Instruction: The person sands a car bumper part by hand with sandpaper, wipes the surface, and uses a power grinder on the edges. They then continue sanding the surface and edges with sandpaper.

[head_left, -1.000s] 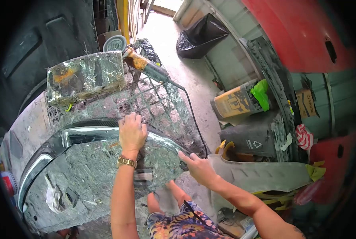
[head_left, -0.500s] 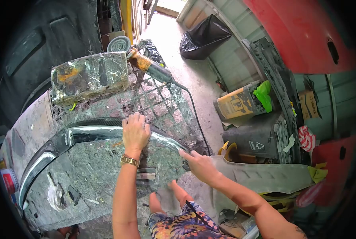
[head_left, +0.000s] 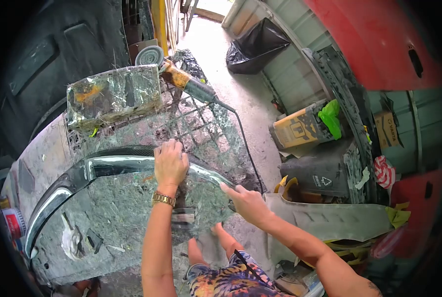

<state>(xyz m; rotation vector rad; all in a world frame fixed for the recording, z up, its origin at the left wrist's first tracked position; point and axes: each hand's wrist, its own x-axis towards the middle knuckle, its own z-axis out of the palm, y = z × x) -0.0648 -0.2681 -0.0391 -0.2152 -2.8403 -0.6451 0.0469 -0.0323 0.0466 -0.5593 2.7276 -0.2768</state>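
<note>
A long curved black car spoiler [head_left: 119, 167] with pale, shiny strips and a carbon-weave edge lies across the worn, dust-covered worktable [head_left: 127, 208]. My left hand [head_left: 171, 161], below a gold watch [head_left: 163, 198], presses over the spoiler's middle with its fingers curled across the far edge. At the spoiler's right end, my right hand [head_left: 249, 202] has its fingertips closed around the narrow tip; the underside of that grip is hidden. Beyond the spoiler are a scuffed block [head_left: 114, 94] wrapped in film and an angle polisher [head_left: 186, 84] with a round pad.
A cord [head_left: 245, 143] runs from the polisher down the table's right edge. A white crumpled rag [head_left: 71, 242] lies near left. On the right stand a carton [head_left: 296, 131], a black bin [head_left: 315, 175] and a grey panel [head_left: 330, 220]. A black bag [head_left: 255, 47] sits farther back.
My right hand has slid slightly left and up along the spoiler's end. My left hand stays at about the same spot on it. The camera view has shifted a little.
</note>
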